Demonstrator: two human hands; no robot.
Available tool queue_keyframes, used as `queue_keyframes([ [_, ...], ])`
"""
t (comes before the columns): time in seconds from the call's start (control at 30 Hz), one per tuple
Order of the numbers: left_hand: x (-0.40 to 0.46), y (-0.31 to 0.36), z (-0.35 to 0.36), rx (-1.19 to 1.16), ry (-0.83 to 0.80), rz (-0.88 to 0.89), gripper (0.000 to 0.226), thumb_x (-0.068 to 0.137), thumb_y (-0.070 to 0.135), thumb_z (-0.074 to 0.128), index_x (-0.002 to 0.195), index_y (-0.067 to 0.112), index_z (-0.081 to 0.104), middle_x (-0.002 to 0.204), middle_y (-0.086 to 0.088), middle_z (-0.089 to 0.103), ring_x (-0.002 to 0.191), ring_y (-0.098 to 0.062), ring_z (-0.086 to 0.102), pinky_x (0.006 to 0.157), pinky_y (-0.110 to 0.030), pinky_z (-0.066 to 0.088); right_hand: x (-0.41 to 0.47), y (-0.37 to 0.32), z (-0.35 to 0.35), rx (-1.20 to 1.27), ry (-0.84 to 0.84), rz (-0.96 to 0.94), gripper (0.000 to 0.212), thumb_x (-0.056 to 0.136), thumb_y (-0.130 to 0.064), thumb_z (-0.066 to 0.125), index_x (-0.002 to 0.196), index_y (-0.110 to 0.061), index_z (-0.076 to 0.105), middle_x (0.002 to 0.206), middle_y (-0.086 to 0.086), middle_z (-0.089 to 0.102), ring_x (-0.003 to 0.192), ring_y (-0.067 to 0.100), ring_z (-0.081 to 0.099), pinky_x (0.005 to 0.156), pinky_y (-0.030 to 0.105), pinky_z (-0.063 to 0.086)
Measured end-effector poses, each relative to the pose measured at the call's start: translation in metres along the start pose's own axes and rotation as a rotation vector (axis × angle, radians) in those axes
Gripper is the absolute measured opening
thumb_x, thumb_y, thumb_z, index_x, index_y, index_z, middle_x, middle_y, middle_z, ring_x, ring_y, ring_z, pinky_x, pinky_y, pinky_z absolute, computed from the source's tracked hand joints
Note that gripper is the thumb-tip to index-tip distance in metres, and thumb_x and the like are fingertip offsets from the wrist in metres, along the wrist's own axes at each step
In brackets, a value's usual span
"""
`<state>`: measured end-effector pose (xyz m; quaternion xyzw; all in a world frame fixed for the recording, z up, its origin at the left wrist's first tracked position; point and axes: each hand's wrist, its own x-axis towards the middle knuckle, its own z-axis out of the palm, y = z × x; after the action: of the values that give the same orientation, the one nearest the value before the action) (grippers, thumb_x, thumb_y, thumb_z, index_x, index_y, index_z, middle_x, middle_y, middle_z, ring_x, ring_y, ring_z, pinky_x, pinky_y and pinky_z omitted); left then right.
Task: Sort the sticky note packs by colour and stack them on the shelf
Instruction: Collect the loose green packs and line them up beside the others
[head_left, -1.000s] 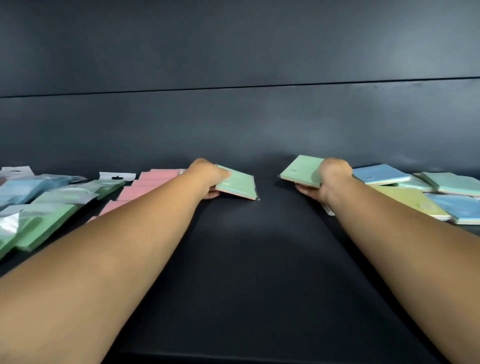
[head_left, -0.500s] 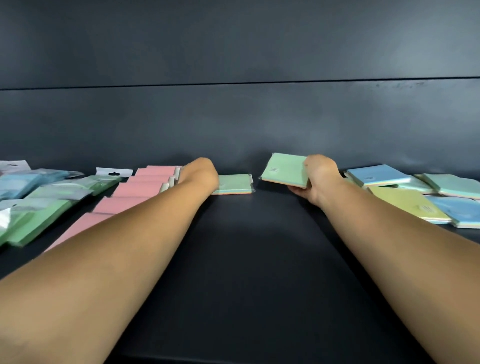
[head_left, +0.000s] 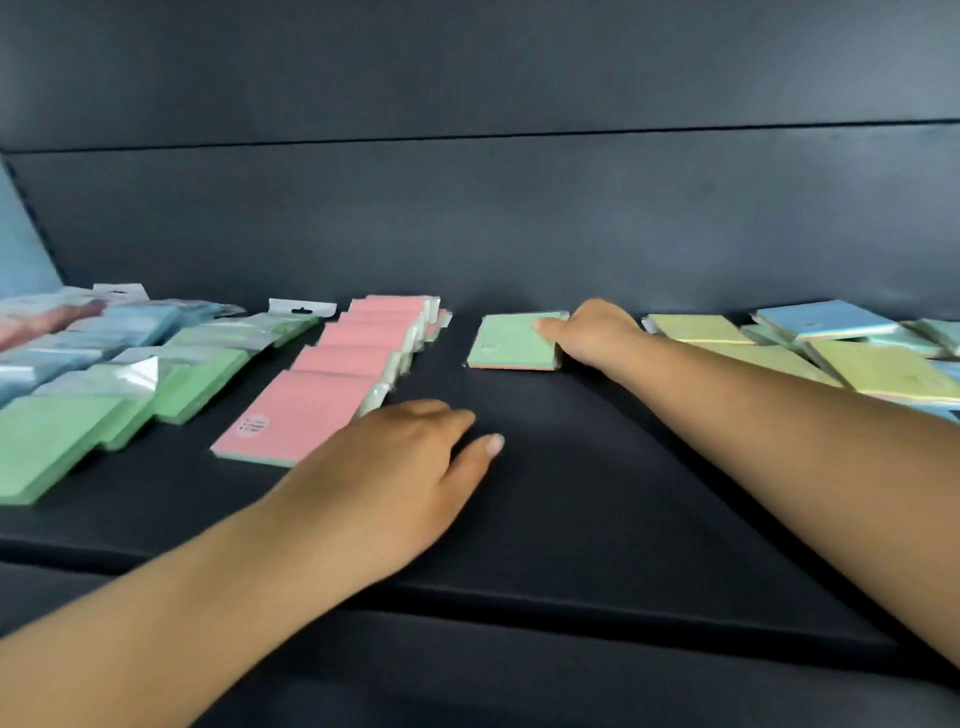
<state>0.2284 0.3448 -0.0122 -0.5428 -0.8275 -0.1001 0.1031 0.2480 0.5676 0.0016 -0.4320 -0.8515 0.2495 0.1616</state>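
Green pack gripped by the outstretched right hand; left hand hovers relaxed over the dark shelf.

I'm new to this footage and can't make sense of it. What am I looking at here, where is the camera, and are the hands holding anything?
There is no machine here: a person works with two bare hands. The single camera sits on their head, looking forward and down, so both forearms reach in from the bottom. The dark surface is a shelf with a dark back wall. On it lie packs of sticky notes: a row of pink packs, green packs and bluish packs at the left, and a loose heap of yellow and blue packs at the right. The right hand rests on a small stack of mint-green packs, its thumb on top. The left hand hangs open above the shelf, holding nothing.
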Motion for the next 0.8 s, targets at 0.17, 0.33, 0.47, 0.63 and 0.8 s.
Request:
queue_keyframes([
  [0.17,-0.001,-0.002,0.009,-0.060,-0.022,-0.014,0.052,0.093,0.051,0.021,0.112,0.021,0.059,0.109,0.006,0.058,0.106,-0.015,0.053,0.090,-0.032,0.043,0.000,-0.001,0.008,-0.130,0.061,0.013,0.051,0.095,-0.042,0.042,0.121,0.000,0.050,0.124,0.014,0.056,0.106,0.030,0.053,0.072,0.028,0.031],
  [0.33,0.000,-0.003,0.012,-0.058,0.000,0.010,0.048,0.095,0.048,0.026,0.111,0.020,0.061,0.110,0.002,0.059,0.107,-0.018,0.053,0.091,-0.033,0.043,-0.007,0.003,0.006,-0.138,0.079,0.009,0.046,0.093,-0.046,0.043,0.112,-0.005,0.054,0.109,0.014,0.057,0.102,0.030,0.054,0.070,0.028,0.030],
  [0.47,0.004,-0.003,0.011,-0.010,-0.020,0.042,0.047,0.095,0.048,0.028,0.109,0.017,0.060,0.110,-0.001,0.057,0.108,-0.022,0.052,0.088,-0.033,0.044,-0.028,0.010,-0.011,-0.090,0.027,-0.035,0.042,0.092,-0.038,0.049,0.104,0.001,0.062,0.090,0.011,0.054,0.084,0.025,0.050,0.075,0.033,0.044],
  [0.63,0.018,0.014,-0.007,0.015,-0.042,0.065,0.038,0.095,0.045,0.034,0.106,0.020,0.060,0.105,0.001,0.059,0.101,-0.020,0.054,0.078,-0.029,0.043,-0.069,0.043,-0.055,0.174,-0.007,0.024,0.017,0.092,-0.025,0.056,0.090,-0.008,0.060,0.088,0.006,0.056,0.072,0.013,0.051,0.062,0.021,0.045],
  [0.8,0.029,0.068,-0.017,-0.044,0.003,0.157,0.030,0.094,0.045,0.035,0.082,0.026,0.054,0.080,0.008,0.056,0.080,-0.017,0.051,0.062,-0.027,0.039,-0.096,0.097,-0.100,0.141,0.039,0.047,0.018,0.091,-0.022,0.057,0.078,-0.011,0.057,0.075,0.001,0.056,0.076,0.017,0.052,0.058,0.020,0.041],
])
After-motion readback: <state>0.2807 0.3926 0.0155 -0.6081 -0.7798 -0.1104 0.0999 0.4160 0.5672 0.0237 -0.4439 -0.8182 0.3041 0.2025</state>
